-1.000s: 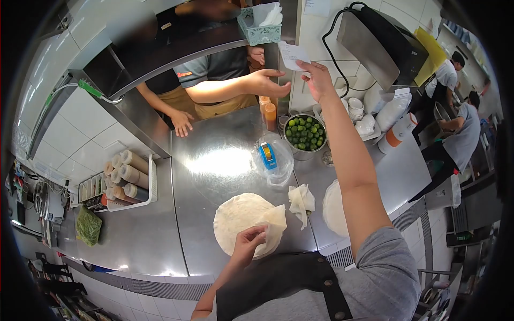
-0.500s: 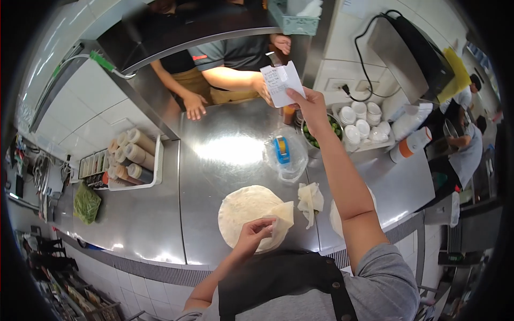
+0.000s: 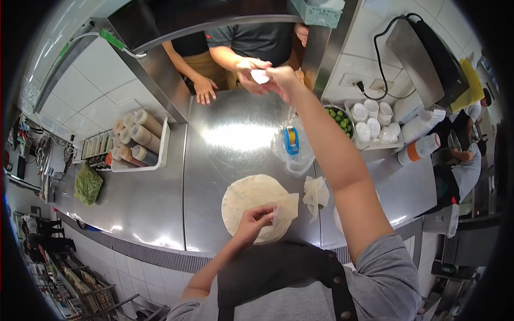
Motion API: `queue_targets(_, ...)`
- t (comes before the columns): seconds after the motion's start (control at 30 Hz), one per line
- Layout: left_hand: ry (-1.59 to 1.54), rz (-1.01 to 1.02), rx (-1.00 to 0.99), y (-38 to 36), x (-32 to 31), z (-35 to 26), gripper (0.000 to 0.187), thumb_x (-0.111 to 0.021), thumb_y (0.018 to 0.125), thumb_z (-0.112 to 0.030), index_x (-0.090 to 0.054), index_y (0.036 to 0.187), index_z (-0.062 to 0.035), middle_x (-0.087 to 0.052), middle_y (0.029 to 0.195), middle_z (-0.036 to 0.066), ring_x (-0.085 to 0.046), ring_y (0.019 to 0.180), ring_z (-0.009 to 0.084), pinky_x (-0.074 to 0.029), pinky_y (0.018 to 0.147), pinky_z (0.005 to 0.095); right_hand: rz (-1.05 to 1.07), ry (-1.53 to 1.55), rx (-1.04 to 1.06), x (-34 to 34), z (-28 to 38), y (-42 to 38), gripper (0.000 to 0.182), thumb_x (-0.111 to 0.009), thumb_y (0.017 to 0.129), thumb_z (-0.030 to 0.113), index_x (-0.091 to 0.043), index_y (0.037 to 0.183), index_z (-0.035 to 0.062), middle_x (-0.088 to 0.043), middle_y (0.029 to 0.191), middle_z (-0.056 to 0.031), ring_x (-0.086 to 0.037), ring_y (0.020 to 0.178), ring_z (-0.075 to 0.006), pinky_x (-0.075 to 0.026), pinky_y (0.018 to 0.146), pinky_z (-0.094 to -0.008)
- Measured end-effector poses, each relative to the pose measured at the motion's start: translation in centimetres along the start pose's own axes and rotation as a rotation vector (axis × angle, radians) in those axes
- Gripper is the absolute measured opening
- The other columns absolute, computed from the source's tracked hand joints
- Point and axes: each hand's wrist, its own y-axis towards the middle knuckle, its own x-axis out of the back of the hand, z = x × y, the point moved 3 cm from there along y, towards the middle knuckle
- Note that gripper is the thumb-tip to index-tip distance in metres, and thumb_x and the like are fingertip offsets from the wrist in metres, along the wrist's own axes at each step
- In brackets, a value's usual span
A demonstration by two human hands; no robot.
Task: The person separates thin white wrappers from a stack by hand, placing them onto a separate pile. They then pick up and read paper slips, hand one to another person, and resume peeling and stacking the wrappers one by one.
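Note:
My left hand (image 3: 257,220) pinches a thin pale sheet (image 3: 285,213) that lies over the right part of a round flat dough (image 3: 250,199) on the steel counter. My right hand (image 3: 284,81) reaches far forward at the serving window, its fingers closed on a white paper (image 3: 260,76). A person's hand (image 3: 250,74) on the other side touches the same paper. Little of the paper shows between the hands. A crumpled pale sheet (image 3: 315,195) lies right of the dough.
A blue tape dispenser (image 3: 291,140) rests on clear plastic. Behind my right arm are a bowl of green fruit (image 3: 339,120), white cups (image 3: 373,115) and a white-orange bottle (image 3: 419,149). A bottle basket (image 3: 165,144) and green bag (image 3: 88,184) sit left.
The paper, earlier spread with its writing visible, is now mostly hidden between my right hand and the person's hand. My right hand has moved forward and slightly left. My left hand keeps its pinch.

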Motion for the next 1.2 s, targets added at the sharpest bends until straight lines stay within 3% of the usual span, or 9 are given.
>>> queue_targets(0.17,0.027,0.026,-0.019,-0.7,-0.2,-0.5,0.029,-0.064,0.096,-0.014,-0.066,0.122,0.0011,-0.070,0.109,0.007,-0.066,0.098,0.0149,-0.055,0.087,0.0324,0.071,-0.035,-0.025,0.2,0.1,2.8,0.037,-0.074,0.086,0.023,-0.065,0.104,-0.0086,-0.066,0.101,-0.0141,-0.066,0.090,-0.0261,-0.055,0.080,-0.0347)
queue_targets(0.3,-0.023,-0.078,-0.057,-0.2,0.7,-1.9,0.030,-0.065,0.096,-0.013,-0.066,0.121,0.0027,-0.069,0.110,0.009,-0.066,0.099,0.0160,-0.055,0.087,0.0314,-0.121,-0.042,-0.019,-0.7,0.3,-2.5,0.050,-0.074,0.087,0.027,-0.058,0.120,-0.0067,-0.058,0.120,-0.0120,-0.059,0.108,-0.0202,-0.052,0.087,-0.0313)
queue_targets(0.47,-0.284,-0.259,-0.276,1.7,2.3,-7.7,0.031,-0.064,0.095,-0.007,-0.062,0.123,0.0050,-0.067,0.111,0.009,-0.066,0.097,0.0171,-0.055,0.087,0.0316,0.250,-0.258,0.124,-4.8,-1.5,-14.5,0.044,-0.075,0.087,0.026,-0.061,0.120,0.0000,-0.059,0.114,-0.0083,-0.060,0.103,-0.0171,-0.053,0.084,-0.0311)
queue_targets(0.5,-0.290,-0.281,-0.283,1.9,2.1,-8.5,0.031,-0.064,0.095,-0.007,-0.062,0.123,0.0050,-0.067,0.111,0.009,-0.066,0.097,0.0171,-0.055,0.087,0.0316,0.269,-0.400,0.266,-5.4,-1.0,-16.9,0.041,-0.077,0.085,0.024,-0.064,0.116,0.0012,-0.060,0.113,-0.0084,-0.062,0.101,-0.0170,-0.053,0.082,-0.0308)
queue_targets(0.53,-0.317,-0.307,-0.359,2.0,1.8,-9.6,0.029,-0.063,0.095,-0.005,-0.063,0.122,0.0043,-0.067,0.111,0.009,-0.066,0.097,0.0166,-0.056,0.087,0.0317,0.280,-0.537,0.418,-5.8,-0.8,-19.1,0.037,-0.078,0.083,0.021,-0.066,0.113,0.0025,-0.061,0.112,-0.0085,-0.063,0.098,-0.0168,-0.054,0.081,-0.0304)
queue_targets(0.77,-0.255,-0.318,-0.605,2.6,-1.8,-10.0,0.024,-0.064,0.094,-0.001,-0.064,0.117,0.0055,-0.068,0.109,0.012,-0.067,0.097,0.0178,-0.058,0.089,0.0320,0.130,-0.541,0.380,-3.8,-4.1,-25.9,0.017,-0.076,0.081,0.016,-0.072,0.090,0.0015,-0.070,0.092,-0.0102,-0.068,0.080,-0.0188,-0.054,0.071,-0.0305)
queue_targets(0.83,-0.233,-0.306,-0.583,2.8,-2.9,-9.2,0.022,-0.064,0.094,-0.001,-0.065,0.115,0.0054,-0.068,0.108,0.012,-0.067,0.097,0.0178,-0.058,0.089,0.0321,0.039,-0.561,0.426,-2.8,-4.9,-27.0,0.017,-0.076,0.082,0.009,-0.070,0.092,-0.0040,-0.067,0.079,-0.0031,-0.063,0.069,-0.0080,-0.053,0.070,-0.0224)
queue_targets(0.97,-0.207,-0.272,-0.509,2.9,-3.9,-7.3,0.022,-0.063,0.094,-0.001,-0.065,0.115,0.0050,-0.068,0.107,0.011,-0.067,0.097,0.0177,-0.058,0.090,0.0327,-0.055,-0.463,0.293,-0.6,-6.4,-28.6,0.013,-0.071,0.079,0.011,-0.071,0.087,-0.0001,-0.069,0.075,-0.0094,-0.066,0.069,-0.0142,-0.051,0.064,-0.0288)
queue_targets(1.2,-0.284,-0.236,-0.385,3.5,-3.3,-4.5,0.013,-0.064,0.093,-0.004,-0.064,0.105,0.0033,-0.067,0.100,0.008,-0.065,0.091,0.0128,-0.056,0.086,0.0293,-0.110,-0.409,0.231,1.9,-7.9,-29.3,0.008,-0.071,0.085,0.006,-0.067,0.086,-0.0018,-0.069,0.078,-0.0029,-0.062,0.070,-0.0057,-0.049,0.063,-0.0217)
